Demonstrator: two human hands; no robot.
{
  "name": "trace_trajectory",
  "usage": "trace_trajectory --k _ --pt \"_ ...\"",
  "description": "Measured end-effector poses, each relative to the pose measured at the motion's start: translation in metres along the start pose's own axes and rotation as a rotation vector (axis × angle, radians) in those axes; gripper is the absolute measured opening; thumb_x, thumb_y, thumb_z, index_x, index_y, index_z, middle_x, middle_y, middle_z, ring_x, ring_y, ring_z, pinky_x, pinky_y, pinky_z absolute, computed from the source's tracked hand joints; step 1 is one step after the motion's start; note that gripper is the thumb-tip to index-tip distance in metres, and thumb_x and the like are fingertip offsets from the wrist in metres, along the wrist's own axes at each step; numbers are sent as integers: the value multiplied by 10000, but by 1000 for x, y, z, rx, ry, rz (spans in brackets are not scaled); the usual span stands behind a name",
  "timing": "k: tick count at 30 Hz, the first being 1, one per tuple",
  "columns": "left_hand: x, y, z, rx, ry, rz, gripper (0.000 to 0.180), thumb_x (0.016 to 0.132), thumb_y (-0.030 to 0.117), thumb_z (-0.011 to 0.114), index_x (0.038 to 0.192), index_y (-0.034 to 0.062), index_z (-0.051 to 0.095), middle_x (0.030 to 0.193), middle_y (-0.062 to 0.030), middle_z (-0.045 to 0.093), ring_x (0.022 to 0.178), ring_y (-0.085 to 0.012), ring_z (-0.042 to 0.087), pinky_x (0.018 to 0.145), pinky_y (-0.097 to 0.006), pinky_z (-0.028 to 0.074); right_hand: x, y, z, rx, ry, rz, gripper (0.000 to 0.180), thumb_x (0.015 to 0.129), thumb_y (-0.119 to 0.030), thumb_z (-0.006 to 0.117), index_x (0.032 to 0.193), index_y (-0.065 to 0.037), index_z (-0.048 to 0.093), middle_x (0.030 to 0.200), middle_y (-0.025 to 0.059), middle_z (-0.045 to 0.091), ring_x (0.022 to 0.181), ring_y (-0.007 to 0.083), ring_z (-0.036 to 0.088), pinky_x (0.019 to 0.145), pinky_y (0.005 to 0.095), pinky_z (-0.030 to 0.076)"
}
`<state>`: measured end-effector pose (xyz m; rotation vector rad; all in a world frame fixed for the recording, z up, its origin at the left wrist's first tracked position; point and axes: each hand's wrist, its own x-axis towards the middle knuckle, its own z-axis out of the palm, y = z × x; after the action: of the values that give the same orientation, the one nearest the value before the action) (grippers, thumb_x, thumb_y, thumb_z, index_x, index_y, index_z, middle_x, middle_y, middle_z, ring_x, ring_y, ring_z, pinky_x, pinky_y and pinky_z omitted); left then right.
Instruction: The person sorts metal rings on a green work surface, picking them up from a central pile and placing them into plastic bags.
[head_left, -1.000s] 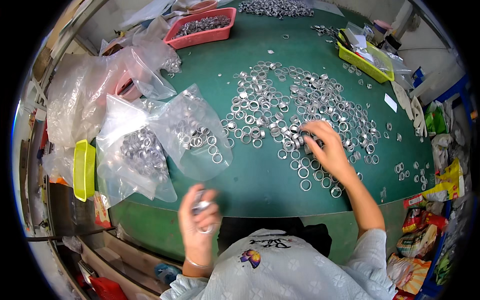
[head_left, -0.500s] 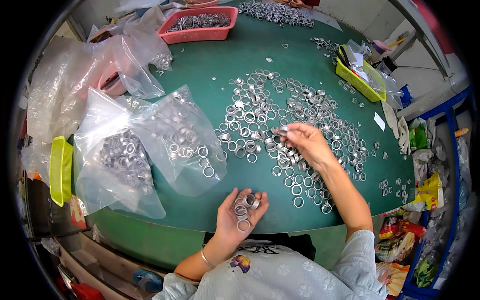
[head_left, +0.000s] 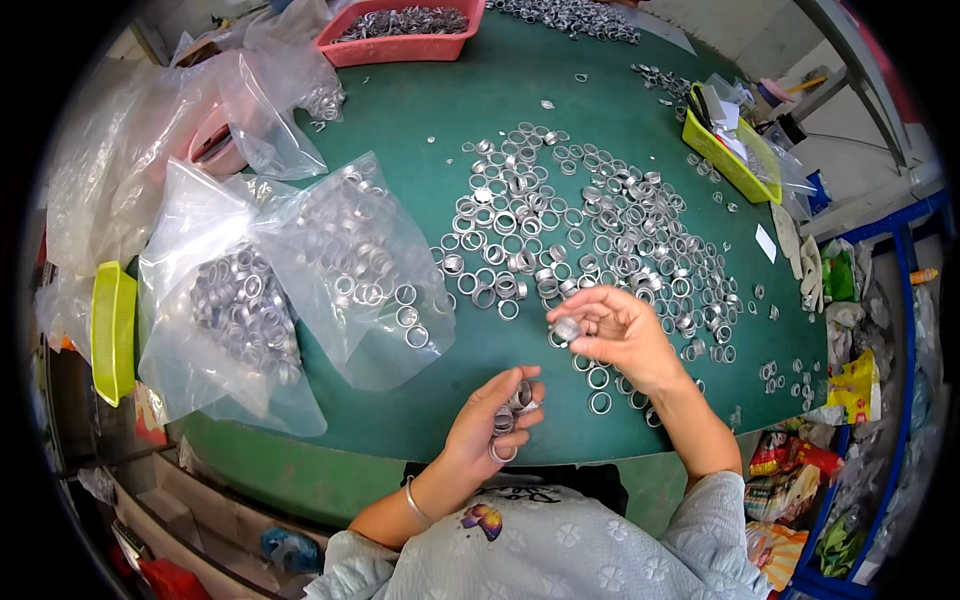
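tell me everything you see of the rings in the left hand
The rings are several open, silvery bands that look like metal. They lie bunched at differing tilts in the curled left hand, whose fingers partly cover them, so the count is unclear; one at the lower side shows its round opening. They're near the green table's front edge.

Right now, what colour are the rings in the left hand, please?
The metal rings are silver-grey, shown best in the head view.

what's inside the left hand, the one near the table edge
The left hand holds a few silver metal rings, partly visible. The curled hand covers the rest, so their exact number and anything lying deeper inside cannot be seen.
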<state>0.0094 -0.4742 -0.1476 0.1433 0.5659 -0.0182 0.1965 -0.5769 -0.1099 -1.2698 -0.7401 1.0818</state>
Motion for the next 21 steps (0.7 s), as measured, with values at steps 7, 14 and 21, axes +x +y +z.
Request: trace_trajectory --k 7,14,21 --pt "-7 16 -3 378 27 143 252 947 226 578 1062 3 580 857 -74 567 561 -73 418 358 -144 256 -8 -11 31 -662 -132 -227 347 734 -32 747 1066 -43 647 1014 62 667 925 215 591 809 341 483" --pt "-19 22 -10 276 3 135 250 941 215 583 1071 1 586 860 -46 542 546 -51 394 362 -145 243 13 -7 30 -699 -233 -350 328 733 -40 745 1047 -33 653 1045 99 655 988 259 594 856 366 484" --pt "-83 28 -9 217 135 425 248 935 247 571 927 2 536 820 -37 482 511 -30 334 345 -152 206 75 5 -42 -1140 300 -415 145 812 -32 626 946 8 665 1002 152 635 1003 322 564 909 374 429"
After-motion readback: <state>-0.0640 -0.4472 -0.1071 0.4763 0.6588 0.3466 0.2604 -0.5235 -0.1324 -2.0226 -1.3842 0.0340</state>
